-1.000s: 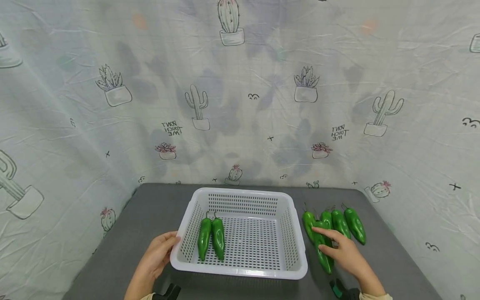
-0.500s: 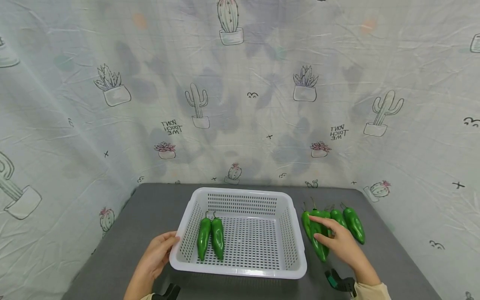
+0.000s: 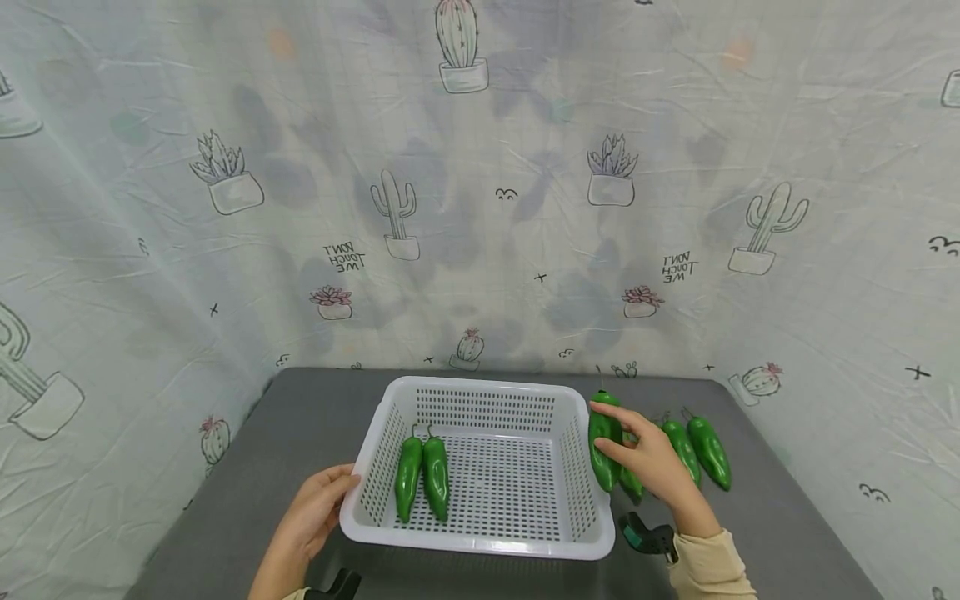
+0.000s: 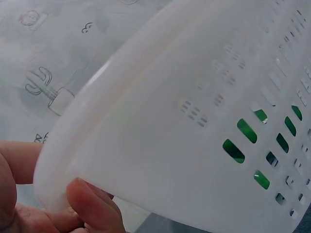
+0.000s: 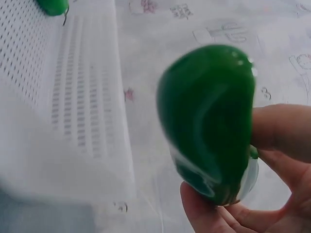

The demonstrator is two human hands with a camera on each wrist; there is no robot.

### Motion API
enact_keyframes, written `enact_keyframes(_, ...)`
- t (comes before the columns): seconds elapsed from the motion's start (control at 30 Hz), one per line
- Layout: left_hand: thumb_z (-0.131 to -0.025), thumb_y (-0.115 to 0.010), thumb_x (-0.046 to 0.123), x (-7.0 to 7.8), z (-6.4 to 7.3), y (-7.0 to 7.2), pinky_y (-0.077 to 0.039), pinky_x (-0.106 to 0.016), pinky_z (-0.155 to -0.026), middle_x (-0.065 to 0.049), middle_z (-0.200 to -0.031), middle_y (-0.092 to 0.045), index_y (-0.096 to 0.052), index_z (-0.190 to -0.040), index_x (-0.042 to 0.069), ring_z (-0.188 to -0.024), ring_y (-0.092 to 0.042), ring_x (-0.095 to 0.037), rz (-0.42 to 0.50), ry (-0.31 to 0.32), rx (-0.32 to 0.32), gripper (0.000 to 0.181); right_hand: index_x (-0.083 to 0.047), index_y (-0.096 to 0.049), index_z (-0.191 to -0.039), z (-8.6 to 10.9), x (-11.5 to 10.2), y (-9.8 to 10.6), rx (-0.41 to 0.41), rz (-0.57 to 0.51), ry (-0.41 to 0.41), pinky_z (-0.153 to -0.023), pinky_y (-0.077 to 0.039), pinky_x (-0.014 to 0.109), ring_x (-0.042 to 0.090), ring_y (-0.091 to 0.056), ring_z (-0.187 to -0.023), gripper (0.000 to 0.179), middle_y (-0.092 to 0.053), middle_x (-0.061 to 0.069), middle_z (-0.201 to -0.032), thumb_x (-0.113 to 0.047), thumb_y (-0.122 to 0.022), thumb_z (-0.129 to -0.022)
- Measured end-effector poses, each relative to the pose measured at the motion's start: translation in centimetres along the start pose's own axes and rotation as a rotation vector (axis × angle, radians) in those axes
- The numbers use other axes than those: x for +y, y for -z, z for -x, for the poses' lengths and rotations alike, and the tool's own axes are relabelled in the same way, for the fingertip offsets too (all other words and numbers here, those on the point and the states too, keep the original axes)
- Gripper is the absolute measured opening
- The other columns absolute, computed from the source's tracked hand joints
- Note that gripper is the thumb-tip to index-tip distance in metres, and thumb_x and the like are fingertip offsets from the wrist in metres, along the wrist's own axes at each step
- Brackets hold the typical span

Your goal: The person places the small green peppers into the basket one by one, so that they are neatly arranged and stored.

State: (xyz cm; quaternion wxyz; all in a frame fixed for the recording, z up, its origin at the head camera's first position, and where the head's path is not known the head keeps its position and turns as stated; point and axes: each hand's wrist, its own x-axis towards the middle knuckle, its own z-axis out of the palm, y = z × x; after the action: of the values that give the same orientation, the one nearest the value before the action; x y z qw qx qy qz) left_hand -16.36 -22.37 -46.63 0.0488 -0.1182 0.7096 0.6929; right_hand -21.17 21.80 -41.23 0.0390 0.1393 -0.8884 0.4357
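Green gloss may be inviting a slip, the right hand (image 3: 647, 455) pinching a pepper (image 3: 603, 428) at lower right, the left hand (image 3: 317, 505) a basket (image 3: 480, 542).

A creased, cactus-printed pale sheet (image 3: 480, 242) hung beyond the grey worktop's (image 3: 300, 433) far edge and both side edges.
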Motion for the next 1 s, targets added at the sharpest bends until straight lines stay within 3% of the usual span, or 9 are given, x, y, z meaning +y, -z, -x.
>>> enact_keyframes(0.07, -0.097, -0.047, 0.011, 0.0, 0.0, 0.0, -0.053, -0.038, -0.072, -0.022, -0.113, -0.062, -0.04, -0.131, -0.016, -0.096, -0.064, -0.027, -0.001, 0.0, 0.001, 0.044, -0.019, -0.049, -0.139, -0.5, -0.2, -0.4, -0.005, -0.015, 0.015, -0.09, -0.045, 0.055, 0.042, -0.042, -0.126, 0.053, -0.042, 0.017, -0.144, -0.031, -0.065, -0.09)
enact_keyframes(0.13, -0.097, -0.047, 0.011, 0.1, 0.1, 0.0, -0.053, -0.038, -0.073, -0.021, -0.113, -0.062, -0.04, -0.131, -0.016, -0.096, -0.064, -0.027, -0.001, 0.002, 0.002, 0.044, -0.02, -0.049, -0.138, -1.1, -0.5, -0.7, -0.01, -0.032, 0.025, -0.079, -0.048, 0.047, 0.044, -0.048, -0.117, 0.053, -0.042, 0.017, -0.144, -0.03, -0.066, -0.089)
enact_keyframes(0.23, -0.097, -0.047, 0.011, 0.1, 0.1, 0.0, -0.053, -0.038, -0.073, -0.021, -0.113, -0.062, -0.039, -0.131, -0.016, -0.096, -0.064, -0.027, -0.004, 0.004, 0.0, 0.044, -0.02, -0.049, -0.138, -1.9, -1.1, -1.3, -0.029, -0.063, 0.035, -0.067, -0.045, 0.038, 0.049, -0.047, -0.115, 0.053, -0.04, 0.017, -0.146, -0.029, -0.066, -0.089)
enact_keyframes(0.37, -0.097, -0.047, 0.011, 0.1, 0.1, 0.0, -0.053, -0.038, -0.073, -0.021, -0.113, -0.062, -0.039, -0.131, -0.016, -0.097, -0.064, -0.026, -0.004, 0.005, 0.0, 0.045, -0.021, -0.048, -0.139, -3.0, -1.9, -2.2, -0.056, -0.1, 0.041, -0.079, -0.048, 0.046, 0.051, -0.037, -0.128, 0.054, -0.036, 0.016, -0.149, -0.029, -0.066, -0.089)
enact_keyframes(0.47, -0.097, -0.047, 0.011, 0.1, 0.1, 0.0, -0.053, -0.038, -0.073, -0.02, -0.113, -0.062, -0.039, -0.131, -0.016, -0.097, -0.064, -0.026, 0.003, 0.003, 0.002, 0.044, -0.02, -0.047, -0.14, -3.8, -2.4, -2.9, -0.078, -0.119, 0.048, -0.089, -0.044, 0.055, 0.05, -0.037, -0.128, 0.054, -0.037, 0.016, -0.149, -0.027, -0.066, -0.089)
enact_keyframes(0.57, -0.097, -0.047, 0.011, 0.1, 0.1, 0.0, -0.053, -0.038, -0.073, -0.02, -0.113, -0.062, -0.04, -0.131, -0.016, -0.096, -0.064, -0.026, 0.006, 0.002, 0.002, 0.044, -0.02, -0.048, -0.139, -4.4, -2.8, -3.8, -0.106, -0.149, 0.038, -0.091, -0.043, 0.056, 0.048, -0.038, -0.128, 0.054, -0.037, 0.016, -0.148, -0.026, -0.066, -0.089)
enact_keyframes(0.77, -0.097, -0.048, 0.011, 0.0, 0.0, -0.1, -0.054, -0.039, -0.072, -0.02, -0.111, -0.063, -0.04, -0.13, -0.017, -0.094, -0.065, -0.027, 0.001, -0.001, 0.006, 0.044, -0.021, -0.05, -0.138, -5.3, -3.5, -6.0, -0.154, -0.217, 0.0, -0.091, -0.045, 0.053, 0.044, -0.041, -0.127, 0.051, -0.042, 0.014, -0.145, -0.021, -0.066, -0.089)
enact_keyframes(1.0, -0.097, -0.048, 0.011, 0.0, -0.1, -0.1, -0.054, -0.04, -0.072, -0.021, -0.111, -0.063, -0.04, -0.13, -0.017, -0.094, -0.064, -0.027, 0.001, -0.005, 0.005, 0.044, -0.02, -0.052, -0.136, -6.3, -3.9, -8.7, -0.194, -0.234, -0.002, -0.077, -0.052, 0.038, 0.036, -0.053, -0.116, 0.05, -0.056, 0.013, -0.127, -0.018, -0.068, -0.088)
